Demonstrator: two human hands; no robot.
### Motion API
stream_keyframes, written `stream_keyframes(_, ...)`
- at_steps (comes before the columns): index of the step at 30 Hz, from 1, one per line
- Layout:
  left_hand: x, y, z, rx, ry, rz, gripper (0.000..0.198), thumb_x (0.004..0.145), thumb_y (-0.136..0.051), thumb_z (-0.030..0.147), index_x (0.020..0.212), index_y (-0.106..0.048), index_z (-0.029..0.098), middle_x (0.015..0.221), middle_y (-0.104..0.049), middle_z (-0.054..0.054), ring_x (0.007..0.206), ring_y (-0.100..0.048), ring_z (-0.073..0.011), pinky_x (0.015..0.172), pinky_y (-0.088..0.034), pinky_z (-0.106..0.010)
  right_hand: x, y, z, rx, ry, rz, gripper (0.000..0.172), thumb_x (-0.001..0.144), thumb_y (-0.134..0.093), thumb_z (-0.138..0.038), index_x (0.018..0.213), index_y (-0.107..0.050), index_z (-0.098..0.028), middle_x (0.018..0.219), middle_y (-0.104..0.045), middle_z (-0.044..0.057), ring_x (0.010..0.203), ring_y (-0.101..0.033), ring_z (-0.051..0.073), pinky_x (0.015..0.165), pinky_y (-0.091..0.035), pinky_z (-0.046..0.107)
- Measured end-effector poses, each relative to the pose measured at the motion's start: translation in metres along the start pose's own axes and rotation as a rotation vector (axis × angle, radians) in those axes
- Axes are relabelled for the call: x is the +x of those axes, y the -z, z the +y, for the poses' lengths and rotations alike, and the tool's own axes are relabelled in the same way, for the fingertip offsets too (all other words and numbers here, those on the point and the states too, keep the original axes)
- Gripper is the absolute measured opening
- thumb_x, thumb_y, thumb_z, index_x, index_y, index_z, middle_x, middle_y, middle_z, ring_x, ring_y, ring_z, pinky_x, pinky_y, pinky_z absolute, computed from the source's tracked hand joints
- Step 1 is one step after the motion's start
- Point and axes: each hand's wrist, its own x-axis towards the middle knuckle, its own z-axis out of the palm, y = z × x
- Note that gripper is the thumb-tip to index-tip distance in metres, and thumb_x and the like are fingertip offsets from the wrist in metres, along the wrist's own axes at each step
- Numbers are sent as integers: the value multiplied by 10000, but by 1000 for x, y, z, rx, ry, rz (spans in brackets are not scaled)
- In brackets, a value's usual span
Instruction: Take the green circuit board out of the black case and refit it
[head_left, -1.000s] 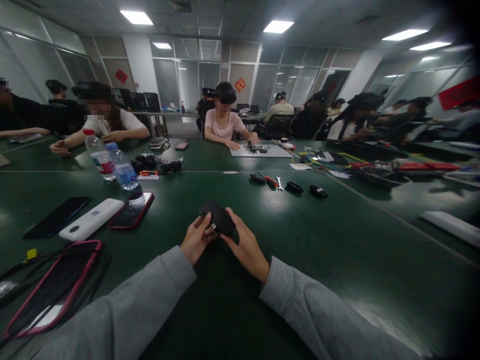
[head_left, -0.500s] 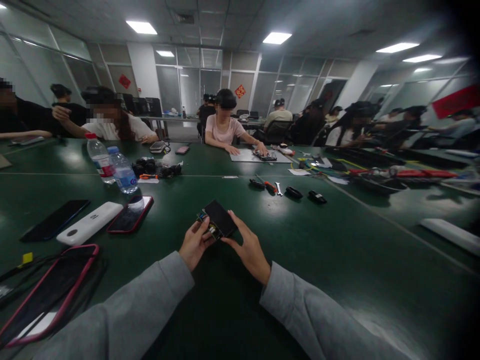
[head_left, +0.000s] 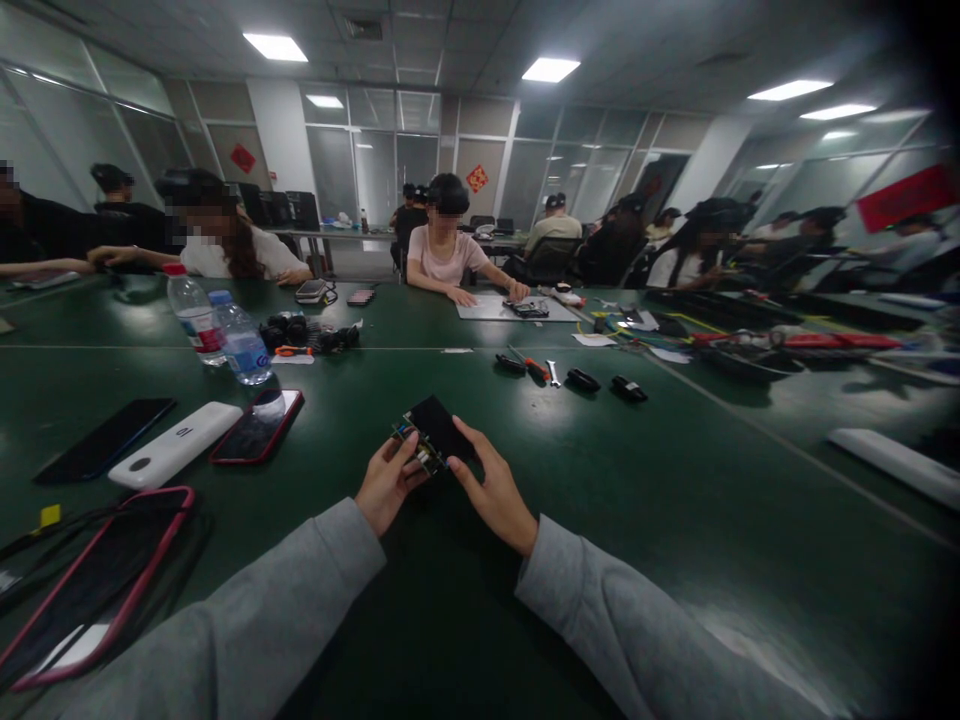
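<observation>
Between my two hands, above the green table (head_left: 645,560), is a small circuit board (head_left: 424,458) with components along it, partly inside a black rectangular case (head_left: 441,428). My left hand (head_left: 386,480) pinches the board at its left side, thumb on top and fingers beneath. The black case is gripped by my right hand (head_left: 491,485) at its right edge, with the thumb near the seam and the fingers along the far side. The board's right part is hidden by the case.
To the left lie a white power bank (head_left: 176,445), a red-edged phone (head_left: 257,428), a dark phone (head_left: 105,440) and a pink-rimmed phone (head_left: 97,590) with cables. Two bottles (head_left: 244,340) stand behind. Ahead are a screwdriver (head_left: 535,369), a wrench (head_left: 553,374) and black pieces (head_left: 628,388). A co-worker (head_left: 448,240) sits opposite.
More of the circuit board shows at the left of the black case. My right thumb has shifted up along the case's near edge. The whole view has moved slightly.
</observation>
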Motion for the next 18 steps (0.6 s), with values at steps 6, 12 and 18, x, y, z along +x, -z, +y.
stream_keyframes(6, -1, -3, 0, 28, -17, -15, 386, 721, -662, 303, 1074, -554, 187, 1081, -620, -101, 844, -643, -185, 742, -542, -335, 5, -2, 15, 264, -189, -26, 470, 864, -457, -387, 1306, -382, -246, 1250, -488, 48, 1134, -481, 164, 976, -400, 339)
stream_keyframes(12, -4, -5, 1, 19, -19, -23, 402, 724, -661, 292, 1092, -542, 183, 1099, -617, -112, 880, -643, -203, 785, -530, -370, 11, 9, 13, 127, -133, 250, 417, 827, -515, -368, 1222, -484, -237, 1241, -487, 43, 1164, -436, 175, 1046, -299, 365)
stream_keyframes(18, -4, -5, 7, -15, 27, -22, 380, 733, -649, 312, 1075, -553, 175, 1118, -611, -116, 905, -635, -211, 784, -527, -370, 24, 28, 34, 607, -487, 164, 347, 810, -494, -449, 1056, -546, -209, 988, -607, 44, 899, -582, 179, 779, -505, 366)
